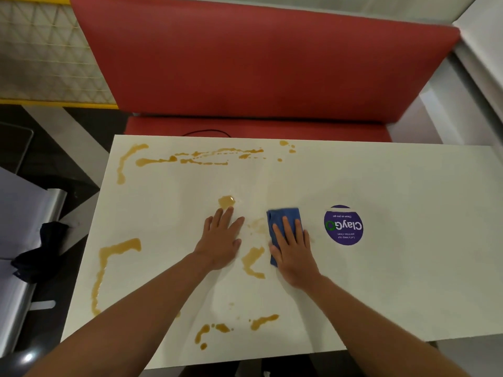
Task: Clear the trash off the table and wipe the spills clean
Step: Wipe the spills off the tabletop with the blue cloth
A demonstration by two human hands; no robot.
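- Head view looks down on a white bench [408, 281] streaked with amber-brown spills, both bare arms reaching out over it.
- Right hand [292, 250] lies flat, fingers straight and slightly spread, pressing down on a folded blue cloth [283, 217]; nothing is gripped, the palm and fingers simply cover the cloth's nearer half.
- The cloth sticks out past the fingertips of that hand and shows a strip along its thumb side.
- Left hand [221, 240] rests palm-down on the bare bench, fingers straight and together, holding nothing.
- A small puddle [226, 201] sits just beyond the left hand's fingertips, almost touching them.
- Between the two hands lies a faint smeared patch [258, 225], and nearer the wrists a hooked spill [253, 261] runs just beside the right hand's thumb.
- Out past the left hand's little-finger side, an L-shaped streak [109, 262] runs along the bench edge.
- Far beyond both hands, a broken line of spill [196, 156] stretches along the far edge.
- Close under the forearms, several more blotches [262, 321] sit near the near edge.
- Just beside the right hand's little-finger side, apart from the cloth, is a round purple sticker [343, 225] reading "ClayGo".
- Behind the bench stands a red padded seat [258, 63].
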